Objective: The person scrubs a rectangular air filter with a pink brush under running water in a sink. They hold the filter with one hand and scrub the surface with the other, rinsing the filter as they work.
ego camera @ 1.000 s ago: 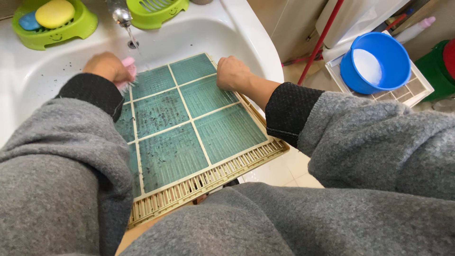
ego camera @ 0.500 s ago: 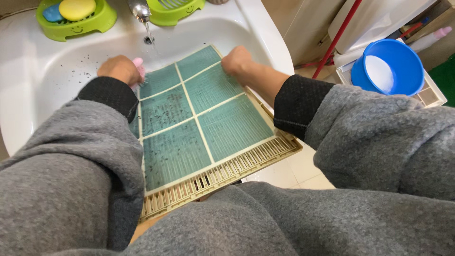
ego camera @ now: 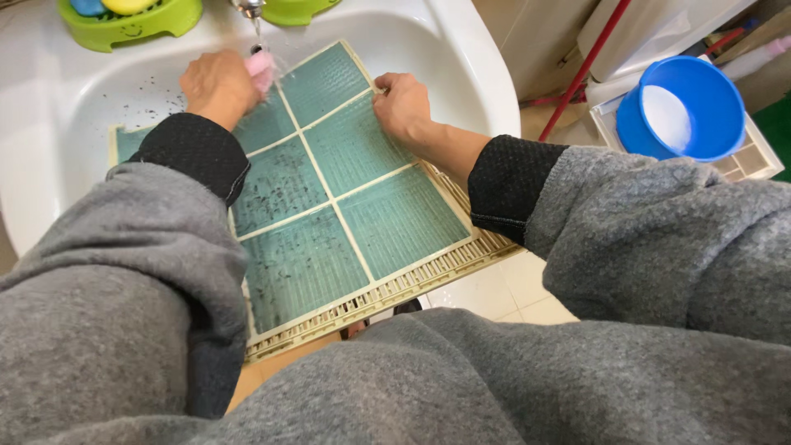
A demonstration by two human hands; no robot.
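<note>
Left hand (ego camera: 216, 84): fingers curled tight round a pink brush (ego camera: 262, 64), pressed to the filter's far left panels, just under the tap (ego camera: 247, 8).
Right hand (ego camera: 401, 105): clamped on the filter's far right edge, thumb on the mesh.
Filter (ego camera: 329, 198): flat rectangular screen, teal-green mesh in a cream grid frame, slotted strip along the near edge. Far end lies in the white sink (ego camera: 49, 124); near end juts over the rim. Dark specks dot the middle and near-left panels.
Sink: dark specks scattered on the basin left of the hand.
Green soap tray (ego camera: 156, 23): back rim, left of tap.
Blue bowl (ego camera: 680, 107): on the floor right, white inside, resting on a white grille.
</note>
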